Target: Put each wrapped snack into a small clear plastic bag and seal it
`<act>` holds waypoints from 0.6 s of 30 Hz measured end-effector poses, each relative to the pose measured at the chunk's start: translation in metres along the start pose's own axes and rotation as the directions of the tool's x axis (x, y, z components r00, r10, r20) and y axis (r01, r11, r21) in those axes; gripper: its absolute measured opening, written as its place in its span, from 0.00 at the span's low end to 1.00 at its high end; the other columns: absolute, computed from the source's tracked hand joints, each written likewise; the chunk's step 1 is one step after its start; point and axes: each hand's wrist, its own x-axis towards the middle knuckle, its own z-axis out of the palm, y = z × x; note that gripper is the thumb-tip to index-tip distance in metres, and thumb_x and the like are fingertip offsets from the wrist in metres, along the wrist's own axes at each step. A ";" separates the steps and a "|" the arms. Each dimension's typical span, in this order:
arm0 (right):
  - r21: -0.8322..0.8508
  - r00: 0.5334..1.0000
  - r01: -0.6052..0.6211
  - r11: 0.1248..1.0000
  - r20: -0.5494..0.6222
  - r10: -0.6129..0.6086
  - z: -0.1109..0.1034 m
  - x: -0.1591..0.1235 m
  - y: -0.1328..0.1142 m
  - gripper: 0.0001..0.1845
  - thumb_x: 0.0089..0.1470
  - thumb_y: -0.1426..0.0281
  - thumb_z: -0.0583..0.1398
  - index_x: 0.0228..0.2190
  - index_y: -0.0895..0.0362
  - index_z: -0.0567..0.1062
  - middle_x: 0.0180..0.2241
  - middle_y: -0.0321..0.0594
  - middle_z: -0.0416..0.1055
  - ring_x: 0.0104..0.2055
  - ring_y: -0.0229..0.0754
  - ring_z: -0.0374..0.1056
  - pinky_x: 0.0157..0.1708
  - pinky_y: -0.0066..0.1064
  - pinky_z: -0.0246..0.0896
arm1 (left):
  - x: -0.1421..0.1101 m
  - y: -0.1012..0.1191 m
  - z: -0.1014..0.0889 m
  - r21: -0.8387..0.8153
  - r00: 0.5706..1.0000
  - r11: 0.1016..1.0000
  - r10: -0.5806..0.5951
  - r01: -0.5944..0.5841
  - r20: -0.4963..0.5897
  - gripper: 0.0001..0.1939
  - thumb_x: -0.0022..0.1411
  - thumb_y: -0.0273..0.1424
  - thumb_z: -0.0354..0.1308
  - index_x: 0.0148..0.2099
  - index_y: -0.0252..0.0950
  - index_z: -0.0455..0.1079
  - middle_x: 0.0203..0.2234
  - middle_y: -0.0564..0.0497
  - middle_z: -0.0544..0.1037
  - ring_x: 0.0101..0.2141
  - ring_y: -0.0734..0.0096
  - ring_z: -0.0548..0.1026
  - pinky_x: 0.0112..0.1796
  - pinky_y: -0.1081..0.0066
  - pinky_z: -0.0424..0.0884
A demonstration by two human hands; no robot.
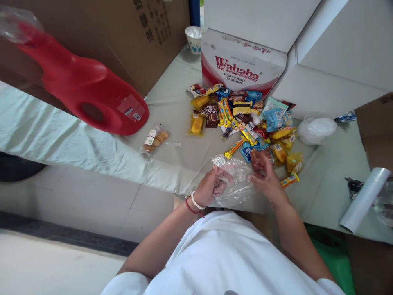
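A crumpled clear plastic bag (pixel 236 186) hangs at the table's front edge. My left hand (pixel 211 186) grips it from the left, with curled fingers showing through the film. On the bag's other side, my right hand (pixel 268 178) has its fingers bent and apart, the thumb close to the film; whether it touches is unclear. The right fingertips are at the near edge of a heap of wrapped snacks (pixel 242 108), beside a brown wrapper (pixel 266 154). A yellow snack stick (pixel 289 180) lies just right of that hand. Another yellow stick (pixel 235 147) lies beyond the bag.
A packet of round biscuits (pixel 156 139) lies left on the pale green cloth (pixel 184 159). Further left stands a large red bottle (pixel 92 90). A Wahaha carton (pixel 242 65) and paper cup (pixel 194 39) stand behind. On the right are a white plastic bundle (pixel 317 130) and film roll (pixel 365 200).
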 end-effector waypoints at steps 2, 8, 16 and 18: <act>-0.040 0.993 0.027 0.999 0.113 -0.023 -0.004 0.012 -0.004 0.28 0.45 0.57 0.74 0.48 0.49 0.80 0.49 0.42 0.76 0.51 0.48 0.71 0.53 0.42 0.67 | 0.001 0.010 -0.004 -0.018 0.999 1.000 0.008 -0.007 0.044 0.42 0.50 0.68 0.61 0.54 0.42 0.74 0.38 0.46 0.82 0.15 0.86 0.50 0.16 0.77 0.41; -0.009 0.976 0.175 0.985 0.136 -0.172 0.002 0.016 -0.011 0.26 0.53 0.49 0.68 0.49 0.48 0.81 0.51 0.42 0.77 0.55 0.50 0.70 0.57 0.43 0.64 | 0.009 0.025 -0.028 -0.089 0.999 0.996 -0.013 0.010 -0.035 0.44 0.52 0.62 0.64 0.68 0.60 0.60 0.55 0.48 0.79 0.14 0.88 0.50 0.15 0.77 0.36; 0.045 0.955 -0.105 0.993 0.282 0.088 0.009 0.042 -0.016 0.21 0.46 0.51 0.71 0.32 0.54 0.78 0.26 0.34 0.74 0.28 0.41 0.74 0.29 0.32 0.70 | 0.018 0.033 -0.056 0.412 0.892 0.911 0.205 -0.023 -0.404 0.34 0.60 0.57 0.59 0.59 0.40 0.70 0.41 0.43 0.81 0.20 0.76 0.64 0.20 0.72 0.61; 0.052 0.943 -0.171 0.984 0.298 0.148 0.007 0.052 -0.020 0.21 0.43 0.53 0.73 0.30 0.54 0.75 0.21 0.29 0.68 0.21 0.38 0.69 0.20 0.27 0.62 | 0.018 0.037 -0.065 0.607 0.727 0.792 0.454 -0.064 -0.516 0.33 0.58 0.47 0.65 0.61 0.37 0.67 0.51 0.38 0.77 0.36 0.63 0.76 0.36 0.63 0.74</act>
